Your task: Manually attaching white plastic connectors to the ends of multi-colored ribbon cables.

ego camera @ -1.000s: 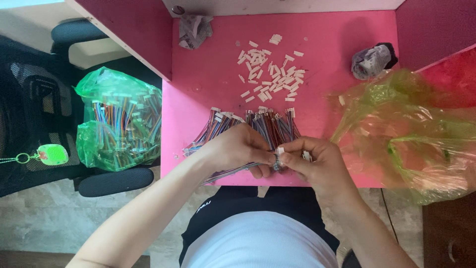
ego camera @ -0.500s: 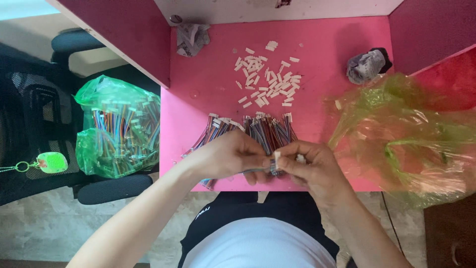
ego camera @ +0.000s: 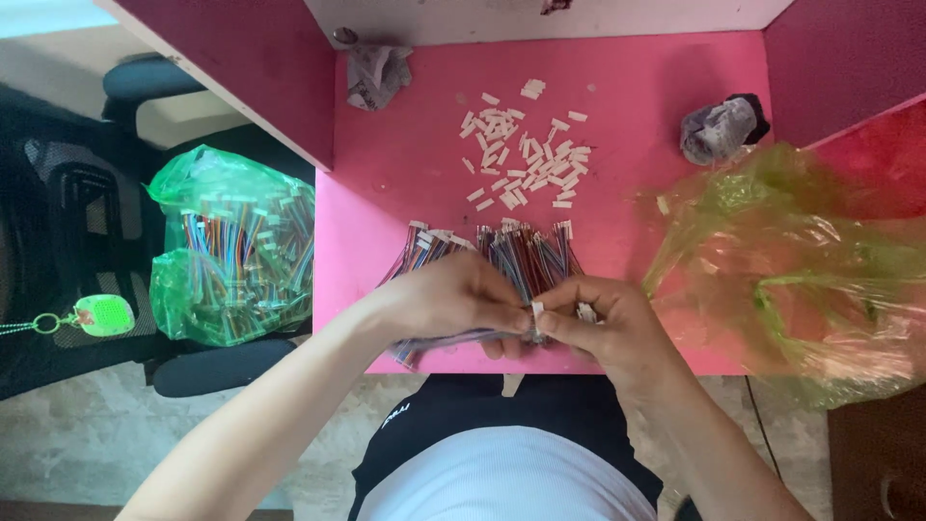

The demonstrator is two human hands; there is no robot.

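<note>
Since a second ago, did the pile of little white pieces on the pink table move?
No. The pile of white pieces still lies in the same spot on the pink table, between the two crumpled wads; only the camera shifted.

Our camera view shifts a bit: the pink table point(ego camera: 405, 174) and the pile of small white connectors point(ego camera: 526, 145) now sit slightly lower in frame than half a second ago. Our left hand point(ego camera: 453, 294) and right hand point(ego camera: 603, 323) slide a touch lower and closer to the table's near edge. A second ago the right fingertips point(ego camera: 550, 318) pinch near the wire bundle point(ego camera: 521, 256); now we see a small white connector point(ego camera: 536, 309) upright between both hands' fingertips.
</note>
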